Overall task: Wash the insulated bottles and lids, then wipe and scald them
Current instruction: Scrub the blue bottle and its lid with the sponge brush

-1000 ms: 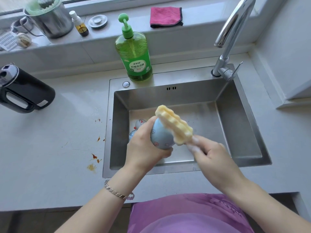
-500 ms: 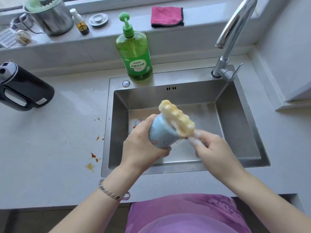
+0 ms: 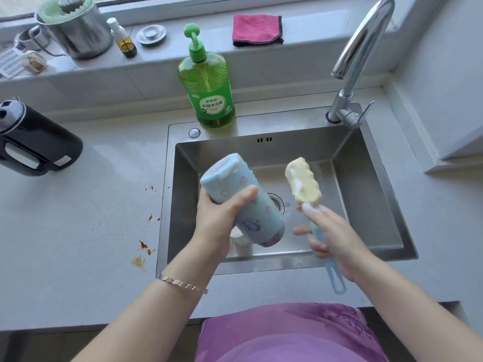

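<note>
Centre of frame, over the sink (image 3: 379,205): left hand (image 3: 219,218) wrapped round the blue bottle (image 3: 230,176) (tilted, foamy end toward upper left). Just right, apart from the bottle, the sponge brush (image 3: 303,182), its handle pinched in the right hand (image 3: 339,241); lower fingers blurred, probably loose.

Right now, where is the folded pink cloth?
In the head view, the folded pink cloth lies on the window ledge, between the green soap bottle and the chrome faucet, behind the sink.
</note>
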`<act>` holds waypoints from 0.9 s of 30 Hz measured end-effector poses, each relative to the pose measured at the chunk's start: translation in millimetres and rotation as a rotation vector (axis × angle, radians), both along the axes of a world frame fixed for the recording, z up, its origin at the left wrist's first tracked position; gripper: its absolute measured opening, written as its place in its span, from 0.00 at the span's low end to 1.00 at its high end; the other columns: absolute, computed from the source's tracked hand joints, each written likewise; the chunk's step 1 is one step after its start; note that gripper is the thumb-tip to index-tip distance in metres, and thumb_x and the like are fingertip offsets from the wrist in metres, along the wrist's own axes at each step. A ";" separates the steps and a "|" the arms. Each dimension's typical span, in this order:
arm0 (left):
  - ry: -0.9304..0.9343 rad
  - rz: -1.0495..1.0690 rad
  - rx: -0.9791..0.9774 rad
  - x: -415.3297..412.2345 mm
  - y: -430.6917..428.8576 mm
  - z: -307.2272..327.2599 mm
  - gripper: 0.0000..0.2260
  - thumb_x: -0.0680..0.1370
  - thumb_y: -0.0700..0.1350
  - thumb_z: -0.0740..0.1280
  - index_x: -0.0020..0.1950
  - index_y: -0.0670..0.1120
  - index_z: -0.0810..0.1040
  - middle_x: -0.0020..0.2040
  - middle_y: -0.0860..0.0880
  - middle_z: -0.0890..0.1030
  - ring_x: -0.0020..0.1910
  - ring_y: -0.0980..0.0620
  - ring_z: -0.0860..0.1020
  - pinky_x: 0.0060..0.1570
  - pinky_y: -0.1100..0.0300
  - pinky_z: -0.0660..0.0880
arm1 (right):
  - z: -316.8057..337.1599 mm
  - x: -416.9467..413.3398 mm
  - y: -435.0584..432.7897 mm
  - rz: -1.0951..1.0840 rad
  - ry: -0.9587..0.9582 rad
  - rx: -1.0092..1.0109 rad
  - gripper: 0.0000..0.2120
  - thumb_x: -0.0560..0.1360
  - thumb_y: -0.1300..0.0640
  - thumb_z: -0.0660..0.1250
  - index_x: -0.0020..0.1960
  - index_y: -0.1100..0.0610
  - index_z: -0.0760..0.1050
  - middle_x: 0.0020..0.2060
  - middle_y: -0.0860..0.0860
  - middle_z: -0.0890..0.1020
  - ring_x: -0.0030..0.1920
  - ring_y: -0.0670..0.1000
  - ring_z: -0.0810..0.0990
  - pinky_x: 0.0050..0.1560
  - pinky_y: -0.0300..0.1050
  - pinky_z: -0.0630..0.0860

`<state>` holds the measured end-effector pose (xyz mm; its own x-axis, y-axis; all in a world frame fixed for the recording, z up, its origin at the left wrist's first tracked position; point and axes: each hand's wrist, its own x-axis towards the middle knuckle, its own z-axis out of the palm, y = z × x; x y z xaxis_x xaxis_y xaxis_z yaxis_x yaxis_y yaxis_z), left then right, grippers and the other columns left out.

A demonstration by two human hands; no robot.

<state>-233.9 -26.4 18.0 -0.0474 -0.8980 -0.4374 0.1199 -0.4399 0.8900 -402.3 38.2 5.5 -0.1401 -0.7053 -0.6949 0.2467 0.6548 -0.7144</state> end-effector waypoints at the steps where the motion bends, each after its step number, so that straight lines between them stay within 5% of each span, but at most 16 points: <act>1: 0.110 0.020 0.034 -2.0 0.2 -1.0 0.36 0.56 0.48 0.77 0.62 0.42 0.73 0.52 0.43 0.81 0.50 0.45 0.81 0.49 0.48 0.78 | -0.4 3.9 -0.2 -0.005 -0.068 -0.002 0.10 0.78 0.49 0.59 0.54 0.53 0.73 0.32 0.51 0.78 0.19 0.43 0.60 0.20 0.33 0.55; 7: 0.302 0.036 0.067 -6.2 9.1 -7.7 0.25 0.58 0.46 0.75 0.54 0.46 0.78 0.48 0.44 0.81 0.50 0.47 0.79 0.52 0.46 0.76 | -3.4 9.0 -7.3 -0.018 -0.228 0.051 0.19 0.73 0.42 0.64 0.57 0.54 0.74 0.37 0.51 0.75 0.24 0.44 0.67 0.18 0.31 0.57; 14: 0.089 -0.145 -0.001 8.9 17.6 -12.8 0.36 0.55 0.45 0.77 0.62 0.49 0.71 0.54 0.45 0.79 0.55 0.47 0.79 0.52 0.48 0.78 | -11.9 2.8 -4.8 -0.248 -0.453 0.035 0.06 0.75 0.61 0.64 0.49 0.52 0.72 0.29 0.46 0.74 0.18 0.40 0.65 0.15 0.29 0.57; 19: -0.156 -0.388 -0.005 39.4 1.4 -3.2 0.35 0.52 0.50 0.77 0.58 0.60 0.72 0.56 0.48 0.80 0.50 0.51 0.81 0.48 0.56 0.79 | -4.5 -14.7 -5.4 -0.227 -0.208 -0.081 0.10 0.75 0.67 0.65 0.54 0.56 0.74 0.32 0.47 0.76 0.16 0.41 0.60 0.18 0.30 0.57; 24: -0.766 -1.020 -0.075 13.6 8.2 -2.3 0.36 0.60 0.54 0.78 0.62 0.67 0.64 0.57 0.58 0.75 0.51 0.60 0.77 0.48 0.65 0.74 | 7.4 -8.7 -10.3 0.026 0.059 -0.192 0.13 0.72 0.70 0.67 0.55 0.59 0.76 0.28 0.52 0.71 0.15 0.42 0.59 0.18 0.32 0.57; 27: -0.741 -0.928 -0.045 -6.8 20.2 -14.5 0.32 0.58 0.55 0.76 0.57 0.67 0.65 0.49 0.52 0.79 0.44 0.55 0.79 0.45 0.59 0.78 | 13.9 -1.4 -9.4 0.135 0.094 -0.245 0.13 0.72 0.68 0.67 0.55 0.57 0.76 0.21 0.50 0.71 0.15 0.43 0.63 0.22 0.33 0.62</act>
